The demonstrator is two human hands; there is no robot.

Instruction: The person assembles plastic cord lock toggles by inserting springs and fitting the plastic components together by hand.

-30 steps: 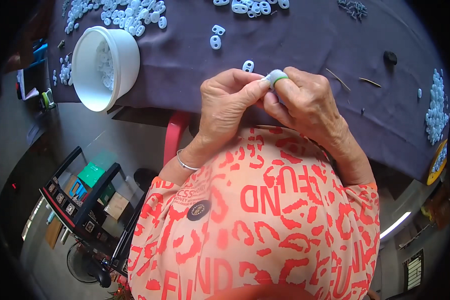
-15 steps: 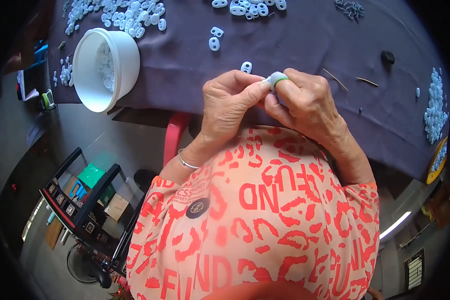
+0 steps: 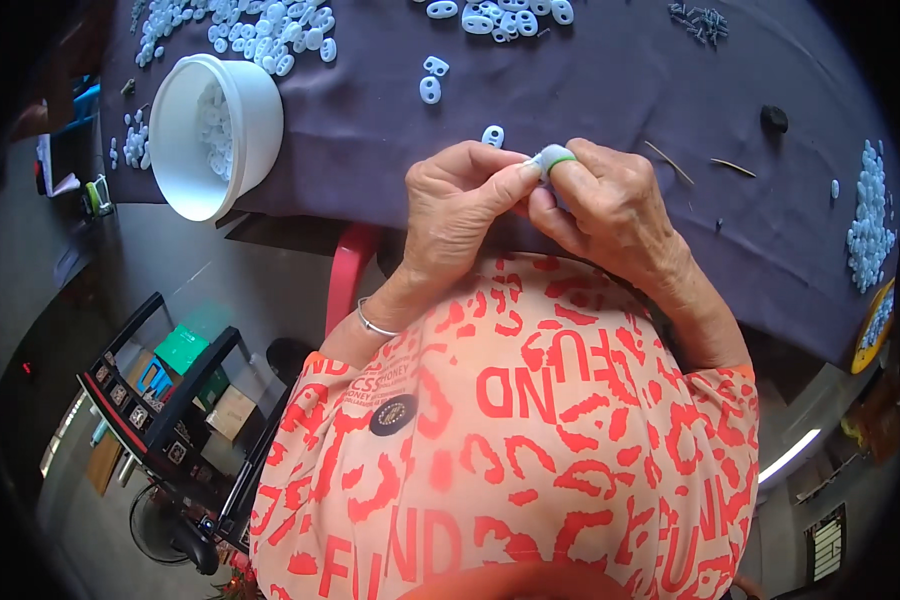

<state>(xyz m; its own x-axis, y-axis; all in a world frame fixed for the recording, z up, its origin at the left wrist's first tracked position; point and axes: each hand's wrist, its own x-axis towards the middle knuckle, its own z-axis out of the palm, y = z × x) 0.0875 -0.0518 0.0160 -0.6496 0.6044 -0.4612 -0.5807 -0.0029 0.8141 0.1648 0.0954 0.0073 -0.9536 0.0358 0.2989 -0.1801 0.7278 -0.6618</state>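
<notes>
My left hand is closed, thumb and forefinger pinching a small white plastic piece that is mostly hidden between the fingers. From the other side my right hand closes on the same piece, its forefinger pressed against it. That forefinger wears a white wrap with a green band. Just beyond my left fingertips lies an oval white two-holed piece, flat on the dark cloth. Two more such pieces lie farther off: a shorter one and an oval one.
A white tub lies tipped at the left, white pieces inside. Piles of white pieces spread along the far side. Small metal springs or screws, a black lump, two thin sticks and small pale parts lie rightward.
Both hands keep almost the same pose and grip. The whole view has shifted very slightly; nothing on the cloth has visibly moved.
</notes>
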